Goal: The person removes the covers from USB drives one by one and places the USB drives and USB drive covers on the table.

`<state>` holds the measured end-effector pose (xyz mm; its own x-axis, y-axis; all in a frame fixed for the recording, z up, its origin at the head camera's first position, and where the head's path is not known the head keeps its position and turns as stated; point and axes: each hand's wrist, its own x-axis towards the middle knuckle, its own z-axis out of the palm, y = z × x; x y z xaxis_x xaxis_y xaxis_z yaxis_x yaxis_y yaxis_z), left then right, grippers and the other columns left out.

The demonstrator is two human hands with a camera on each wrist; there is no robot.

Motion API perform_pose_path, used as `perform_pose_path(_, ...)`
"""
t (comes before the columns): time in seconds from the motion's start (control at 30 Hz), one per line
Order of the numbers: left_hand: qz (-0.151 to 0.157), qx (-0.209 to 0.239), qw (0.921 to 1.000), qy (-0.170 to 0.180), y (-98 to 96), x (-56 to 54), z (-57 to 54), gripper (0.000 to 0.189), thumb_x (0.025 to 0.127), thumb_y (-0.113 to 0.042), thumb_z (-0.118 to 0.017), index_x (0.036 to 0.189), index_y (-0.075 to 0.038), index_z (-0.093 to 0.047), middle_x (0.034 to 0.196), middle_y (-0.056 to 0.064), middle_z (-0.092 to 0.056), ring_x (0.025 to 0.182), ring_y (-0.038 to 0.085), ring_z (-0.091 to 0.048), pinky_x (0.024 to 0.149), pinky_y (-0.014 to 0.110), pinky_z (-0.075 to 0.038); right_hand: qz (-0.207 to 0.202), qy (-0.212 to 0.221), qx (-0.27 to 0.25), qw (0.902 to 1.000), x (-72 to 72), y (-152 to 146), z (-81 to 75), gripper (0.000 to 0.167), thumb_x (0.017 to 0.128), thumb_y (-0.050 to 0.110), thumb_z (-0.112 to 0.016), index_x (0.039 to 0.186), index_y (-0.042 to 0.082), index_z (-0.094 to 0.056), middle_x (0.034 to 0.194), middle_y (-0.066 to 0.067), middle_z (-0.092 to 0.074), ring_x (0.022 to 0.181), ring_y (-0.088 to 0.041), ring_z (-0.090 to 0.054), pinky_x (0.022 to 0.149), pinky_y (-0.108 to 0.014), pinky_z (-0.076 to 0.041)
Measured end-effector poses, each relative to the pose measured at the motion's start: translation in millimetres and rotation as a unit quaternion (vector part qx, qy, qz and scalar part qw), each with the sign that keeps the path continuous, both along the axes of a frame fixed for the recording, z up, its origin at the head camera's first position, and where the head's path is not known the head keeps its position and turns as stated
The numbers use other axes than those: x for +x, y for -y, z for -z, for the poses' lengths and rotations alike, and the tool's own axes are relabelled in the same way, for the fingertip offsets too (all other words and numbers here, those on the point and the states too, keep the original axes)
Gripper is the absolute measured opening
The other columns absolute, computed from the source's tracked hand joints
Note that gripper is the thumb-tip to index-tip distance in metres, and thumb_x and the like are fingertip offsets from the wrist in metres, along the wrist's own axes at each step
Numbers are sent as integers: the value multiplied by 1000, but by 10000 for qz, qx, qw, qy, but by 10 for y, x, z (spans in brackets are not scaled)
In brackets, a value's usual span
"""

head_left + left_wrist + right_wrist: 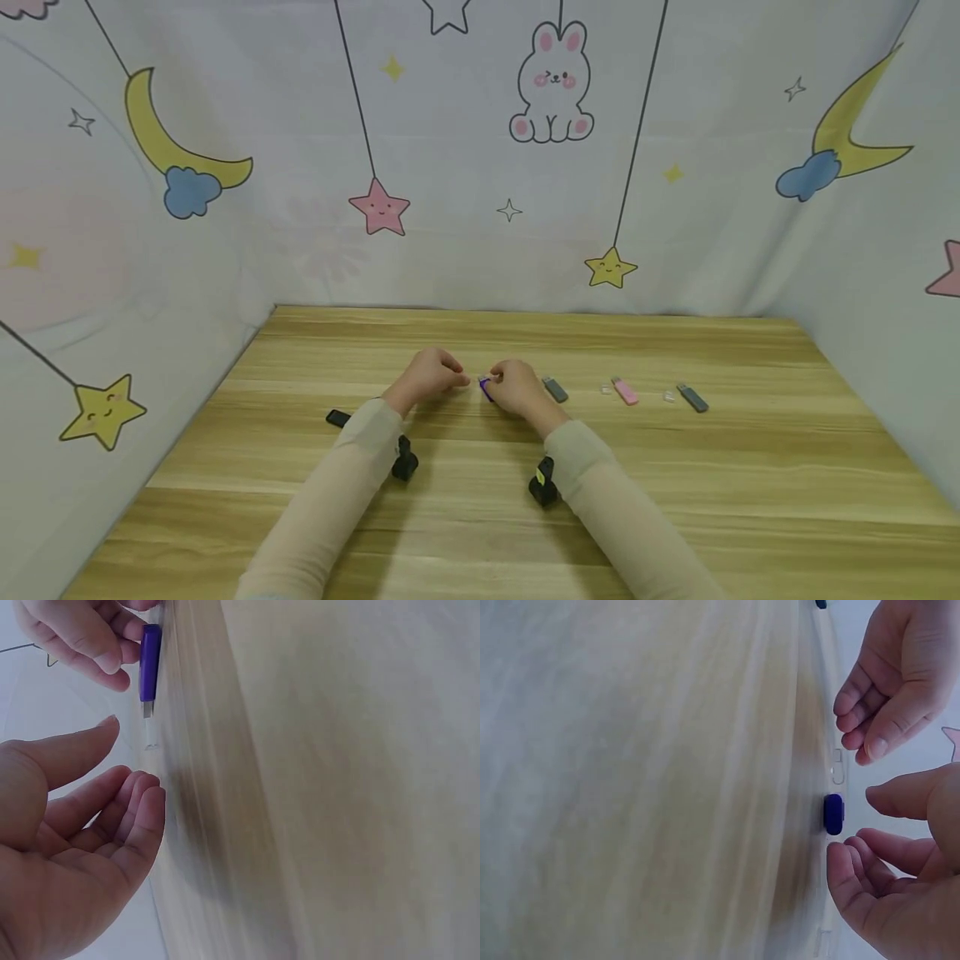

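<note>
A purple USB stick (150,664) lies on the table (472,533) just beside the right hand (516,388), whose thumb and fingers are parted, while the left hand (431,375), also released, is near a clear cap (838,768).

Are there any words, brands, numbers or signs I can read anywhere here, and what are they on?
None can be read.
Purple stick, pink stick, one grey stick, the other grey stick: no lettering can be made out; any would be too small.
Right wrist device: a yellow patch, too small to read.
Cloth: cartoon pictures, no readable words or numbers.
</note>
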<state>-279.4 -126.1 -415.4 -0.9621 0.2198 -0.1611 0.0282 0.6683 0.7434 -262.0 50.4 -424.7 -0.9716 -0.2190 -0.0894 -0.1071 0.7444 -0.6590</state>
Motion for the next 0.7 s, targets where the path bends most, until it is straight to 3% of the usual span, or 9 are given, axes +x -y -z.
perform_pose_path(0.3,147,101,9997,-168,81,50,-104,37,89,-20,-69,118,3,-65,115,17,-66,107,32,-61,89,42,-51,-222,-274,-315,9989,43,45,-132,39,95,19,-59,128,-3,-58,116,-18,-63,109,-30,-59,92,-44,-49)
perform_pose_path(0.7,487,192,9985,-188,350,147,-344,44,92,-20,-66,129,2,-58,120,17,-62,109,31,-58,90,46,-49,-715,-524,-863,9923,168,235,-262,42,94,18,-62,129,-5,-57,115,-19,-61,104,-29,-58,89,-43,-50)
